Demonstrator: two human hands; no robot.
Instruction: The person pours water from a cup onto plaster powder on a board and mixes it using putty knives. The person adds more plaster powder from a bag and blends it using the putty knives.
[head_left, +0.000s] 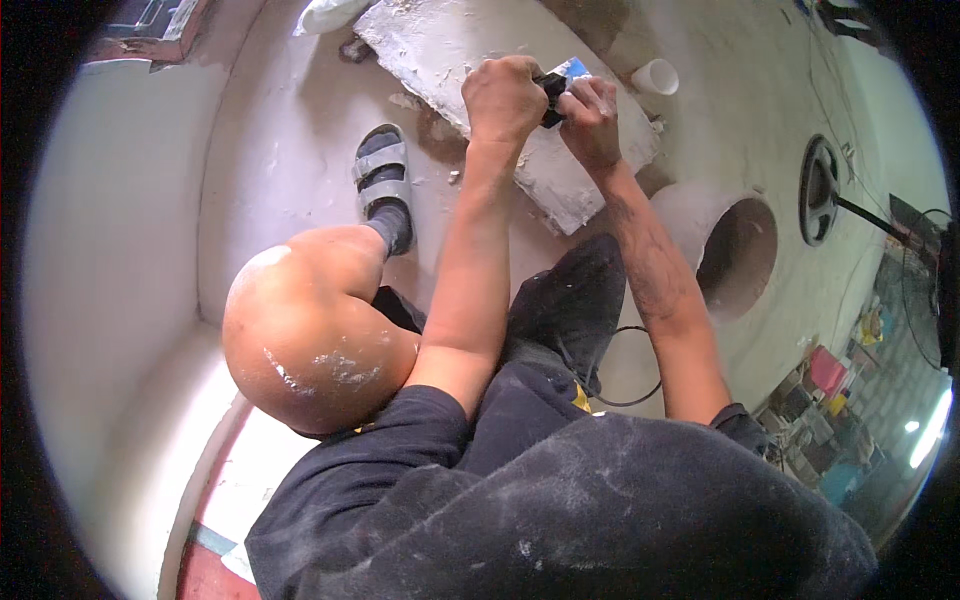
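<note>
Both hands are brought close together above a plaster-smeared white board (590,188). My left hand (503,97) is closed in a fist around one side of a small black object (552,92) whose kind I cannot make out. The fingers of my right hand (591,118) are bent and pressed together at its other side, with white dust on them. A blue and white piece (572,70), perhaps a packet or label, shows just above the right fingers. What the right hand grips is partly hidden by the fingers.
A white cup (657,77) is beyond my right hand. Nearer lies a whitish bucket-like cylinder (738,262) on its side. A black round stand base (820,190) with a pole is at the right. My sandalled foot (382,165) rests left of the board; assorted clutter (825,400) sits lower right.
</note>
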